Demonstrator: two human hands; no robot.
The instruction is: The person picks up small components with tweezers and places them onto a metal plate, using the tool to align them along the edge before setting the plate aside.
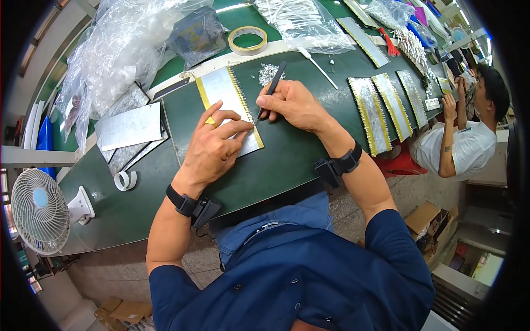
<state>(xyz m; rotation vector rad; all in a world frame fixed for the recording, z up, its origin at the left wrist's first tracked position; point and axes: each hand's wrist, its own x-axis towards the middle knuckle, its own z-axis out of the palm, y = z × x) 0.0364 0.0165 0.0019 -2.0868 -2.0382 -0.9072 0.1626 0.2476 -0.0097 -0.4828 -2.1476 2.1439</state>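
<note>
1. On the green table [265, 179], in front of the person, lies a flat metal plate [222, 91], slanted, with yellow strips along its long sides and a row of small teeth down the right one.
2. The left hand [212, 146] rests across the plate's nearer part, fingers spread and bent, their tips near the toothed edge; it presses from above and does not grasp.
3. The right hand [295, 105] pinches a slim black tool [277, 76] between thumb and fingers, the lower tip at the toothed edge, close to the left fingertips.
4. Just beyond the right hand sits a pile of pale scraps [268, 74]; a white stick [321, 71] lies to its right, and a roll of yellow tape [248, 52] farther back.
5. To the right, well apart from the plate, three toothed plates [393, 106] lie side by side.
6. To the left is a loose stack of plain metal sheets [132, 127], with a white coil [126, 181] nearer the person.
7. A white fan [40, 209] stands at far left; a co-worker [464, 138] sits at far right.
</note>
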